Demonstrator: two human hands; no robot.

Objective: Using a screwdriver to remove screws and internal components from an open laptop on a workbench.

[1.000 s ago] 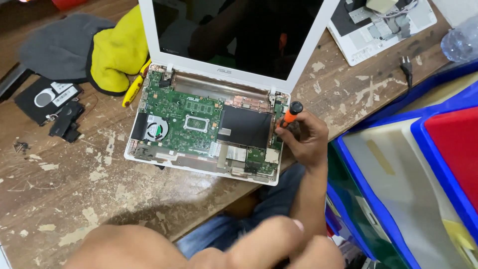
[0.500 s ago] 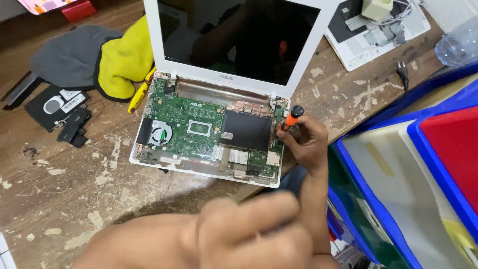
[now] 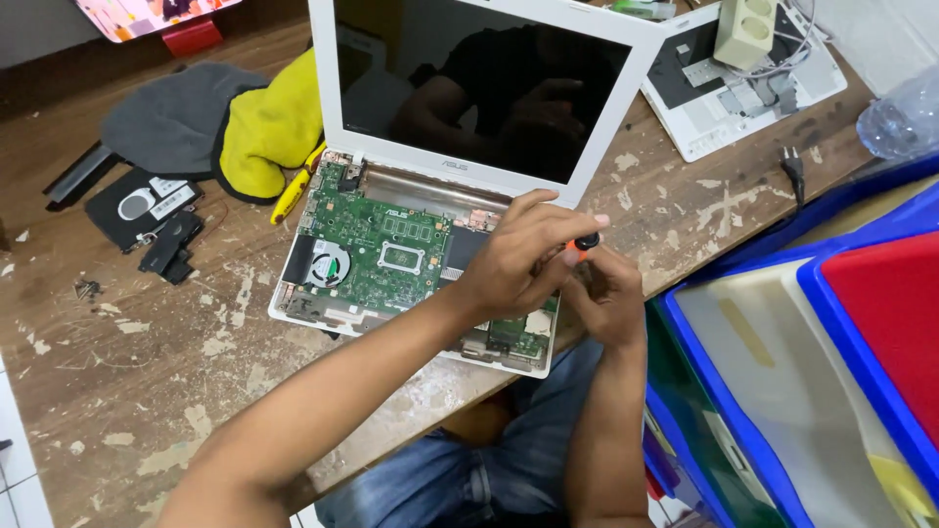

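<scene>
1. My right hand (image 3: 604, 293) is closed around a small screwdriver (image 3: 581, 246) with an orange shaft and a black cap, held upright at the right edge of the opened laptop (image 3: 411, 259).
2. My left hand (image 3: 518, 259) reaches across from the left and lies over the laptop's right half. Its fingers are curled together, with the fingertips at the screwdriver's black cap; I cannot tell whether they pinch it or only touch it.
3. The laptop sits on the wooden worktop (image 3: 147, 352) in front of me, its bottom half uncovered so that the green circuit board (image 3: 377, 249) shows, with a round fan (image 3: 328, 266) at its left. The white-framed screen (image 3: 469, 88) stands up behind, dark and reflecting my arms.
4. Just left of the laptop's hinge lies a yellow-handled tool (image 3: 293, 191), partly under a yellow cloth (image 3: 269, 132) that touches a grey cloth (image 3: 176, 112).
5. Further left lie a black hard drive (image 3: 142, 203) and, just beside it, a small black part (image 3: 168, 249).
6. Behind the screen to the right lies a white panel (image 3: 753, 98) with a beige power strip (image 3: 745, 31) on top, and a black plug (image 3: 792, 164) lies near it on the worktop.
7. To my right, well apart from the laptop, stand stacked plastic bins (image 3: 831, 372) in blue, red and cream.
8. A clear plastic bottle (image 3: 900, 117) lies at the far right edge.
</scene>
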